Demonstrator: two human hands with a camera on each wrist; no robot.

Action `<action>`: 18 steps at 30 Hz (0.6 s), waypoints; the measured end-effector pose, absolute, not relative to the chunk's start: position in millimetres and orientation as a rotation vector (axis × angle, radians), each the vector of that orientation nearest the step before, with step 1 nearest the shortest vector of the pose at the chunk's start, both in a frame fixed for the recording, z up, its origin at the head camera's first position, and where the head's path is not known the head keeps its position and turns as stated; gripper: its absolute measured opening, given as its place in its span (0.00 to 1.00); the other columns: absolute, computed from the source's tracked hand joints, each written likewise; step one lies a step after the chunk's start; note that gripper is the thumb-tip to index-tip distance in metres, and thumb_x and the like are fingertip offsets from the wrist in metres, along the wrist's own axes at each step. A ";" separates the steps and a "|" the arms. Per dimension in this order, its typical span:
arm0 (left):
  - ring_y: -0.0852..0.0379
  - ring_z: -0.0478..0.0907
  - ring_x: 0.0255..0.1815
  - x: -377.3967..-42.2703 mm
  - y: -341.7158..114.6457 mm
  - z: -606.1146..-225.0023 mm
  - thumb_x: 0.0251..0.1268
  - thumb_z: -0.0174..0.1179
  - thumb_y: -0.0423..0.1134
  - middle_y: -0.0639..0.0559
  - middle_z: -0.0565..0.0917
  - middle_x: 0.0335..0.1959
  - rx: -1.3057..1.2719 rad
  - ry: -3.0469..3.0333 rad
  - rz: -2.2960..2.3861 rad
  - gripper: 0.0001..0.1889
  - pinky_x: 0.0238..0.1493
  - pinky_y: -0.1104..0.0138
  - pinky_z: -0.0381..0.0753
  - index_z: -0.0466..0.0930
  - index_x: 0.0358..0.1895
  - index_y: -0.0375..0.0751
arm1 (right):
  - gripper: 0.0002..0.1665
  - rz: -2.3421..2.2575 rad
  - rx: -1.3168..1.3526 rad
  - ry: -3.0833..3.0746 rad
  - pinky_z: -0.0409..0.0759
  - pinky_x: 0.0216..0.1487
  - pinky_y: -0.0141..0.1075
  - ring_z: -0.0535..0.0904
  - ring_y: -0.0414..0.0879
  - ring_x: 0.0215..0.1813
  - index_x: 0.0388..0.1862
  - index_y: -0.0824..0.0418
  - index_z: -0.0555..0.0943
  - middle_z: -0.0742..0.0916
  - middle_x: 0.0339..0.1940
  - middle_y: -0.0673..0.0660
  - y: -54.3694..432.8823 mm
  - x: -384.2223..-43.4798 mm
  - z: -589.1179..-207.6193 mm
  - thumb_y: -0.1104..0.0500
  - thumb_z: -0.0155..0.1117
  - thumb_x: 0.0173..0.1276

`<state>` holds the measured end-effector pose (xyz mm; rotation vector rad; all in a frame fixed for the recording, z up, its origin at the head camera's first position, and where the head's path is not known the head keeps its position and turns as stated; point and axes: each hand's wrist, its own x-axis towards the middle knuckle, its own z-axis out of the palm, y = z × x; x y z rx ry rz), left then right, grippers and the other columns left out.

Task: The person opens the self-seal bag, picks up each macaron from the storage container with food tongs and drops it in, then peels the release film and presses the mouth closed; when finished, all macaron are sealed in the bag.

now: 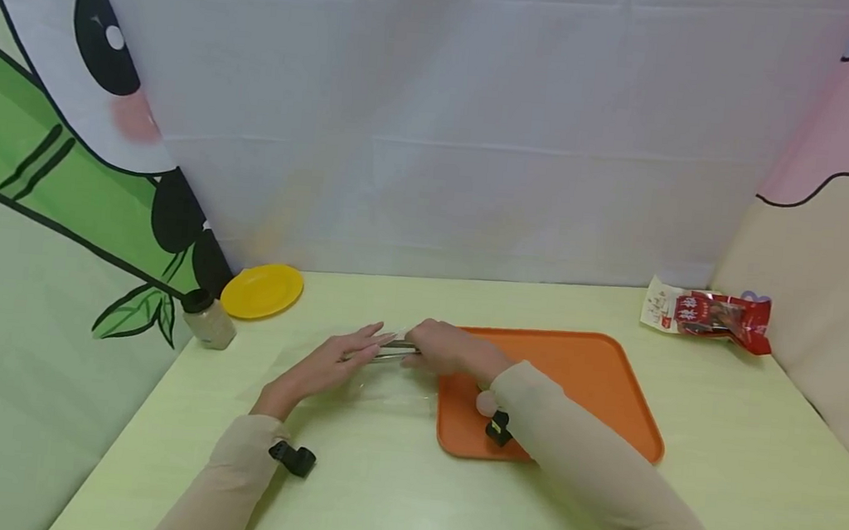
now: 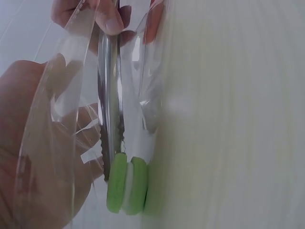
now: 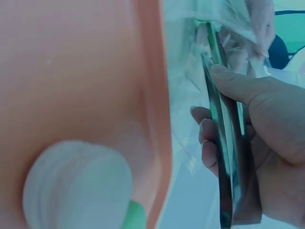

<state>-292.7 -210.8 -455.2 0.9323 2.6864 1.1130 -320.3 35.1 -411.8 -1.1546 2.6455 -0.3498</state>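
My right hand (image 1: 455,352) grips metal tongs (image 3: 226,138), whose serrated tips point into a clear plastic bag (image 2: 47,124). Right at those tips, a green macaron (image 2: 138,186) with a pale filling shows in the left wrist view; whether the tongs pinch it, I cannot tell. My left hand (image 1: 334,362) holds the bag from the left side, its fingers partly hidden behind the film. An orange tray (image 1: 573,376) lies under my right forearm. On it sits a whitish macaron (image 3: 78,186), with part of a green one (image 3: 135,217) behind it.
A yellow plate (image 1: 264,291) and a dark-lidded jar (image 1: 210,323) stand at the table's back left. A red and white snack packet (image 1: 712,317) lies at the back right. Printed cloth walls border the table behind and at both sides.
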 end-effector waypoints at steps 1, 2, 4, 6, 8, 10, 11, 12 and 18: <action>0.45 0.57 0.77 -292.6 -210.8 -454.9 0.81 0.46 0.53 0.42 0.60 0.78 0.930 2.684 1.112 0.23 0.72 0.44 0.58 0.69 0.74 0.59 | 0.12 -0.340 -1.150 2.654 0.73 0.33 0.33 0.73 0.40 0.27 0.37 0.57 0.81 0.80 0.26 0.47 37.9 -319.2 -410.2 0.50 0.64 0.74; 0.45 0.57 0.77 -292.7 -210.8 -454.6 0.81 0.46 0.53 0.42 0.60 0.78 0.924 2.682 1.112 0.23 0.73 0.44 0.58 0.69 0.74 0.58 | 0.12 -0.338 -1.149 2.656 0.72 0.33 0.33 0.73 0.40 0.27 0.36 0.58 0.81 0.80 0.26 0.47 41.1 -318.0 -408.2 0.50 0.64 0.74; 0.44 0.56 0.77 -292.8 -210.9 -453.9 0.81 0.46 0.51 0.41 0.59 0.78 0.926 2.682 1.108 0.23 0.73 0.43 0.57 0.69 0.74 0.56 | 0.13 -0.339 -1.152 2.668 0.71 0.32 0.33 0.71 0.40 0.26 0.34 0.58 0.80 0.78 0.23 0.47 48.7 -315.3 -404.3 0.50 0.65 0.73; 0.43 0.56 0.77 -293.1 -210.8 -453.4 0.82 0.47 0.48 0.41 0.60 0.78 0.925 2.689 1.103 0.22 0.73 0.43 0.56 0.69 0.74 0.55 | 0.14 -0.360 -1.162 2.665 0.68 0.30 0.33 0.68 0.40 0.24 0.31 0.57 0.78 0.75 0.21 0.47 58.6 -312.4 -400.3 0.51 0.65 0.73; 0.43 0.55 0.78 -293.2 -210.3 -452.9 0.82 0.47 0.47 0.41 0.60 0.78 0.923 2.689 1.103 0.22 0.73 0.42 0.56 0.69 0.74 0.54 | 0.15 -0.403 -1.169 2.651 0.65 0.28 0.33 0.65 0.40 0.23 0.29 0.58 0.77 0.71 0.19 0.48 71.1 -308.3 -396.9 0.52 0.65 0.73; 0.43 0.55 0.78 -293.2 -209.5 -452.8 0.82 0.46 0.48 0.41 0.60 0.78 0.924 2.688 1.102 0.23 0.73 0.43 0.55 0.69 0.74 0.53 | 0.13 -0.459 -1.175 2.636 0.62 0.27 0.33 0.62 0.40 0.21 0.29 0.58 0.77 0.69 0.18 0.48 86.4 -304.0 -395.1 0.54 0.65 0.74; 0.44 0.55 0.78 -293.1 -209.1 -452.9 0.82 0.46 0.49 0.41 0.60 0.78 0.924 2.686 1.102 0.23 0.73 0.43 0.55 0.69 0.74 0.53 | 0.13 -0.484 -1.174 2.627 0.61 0.27 0.32 0.61 0.39 0.21 0.30 0.58 0.77 0.69 0.18 0.48 95.3 -301.7 -395.0 0.55 0.64 0.74; 0.44 0.55 0.78 -292.9 -208.8 -453.1 0.82 0.46 0.50 0.42 0.59 0.78 0.926 2.682 1.103 0.23 0.73 0.43 0.55 0.69 0.74 0.52 | 0.11 -0.511 -1.172 2.618 0.62 0.26 0.32 0.61 0.39 0.21 0.31 0.58 0.78 0.70 0.19 0.47 104.3 -299.3 -395.2 0.55 0.64 0.74; 0.45 0.57 0.77 -291.7 -208.6 -454.2 0.82 0.46 0.50 0.47 0.60 0.78 0.933 2.695 1.102 0.23 0.73 0.45 0.57 0.70 0.73 0.52 | 0.08 -0.732 -1.088 2.568 0.70 0.29 0.32 0.69 0.38 0.23 0.40 0.57 0.84 0.79 0.23 0.49 163.3 -283.8 -393.8 0.54 0.63 0.75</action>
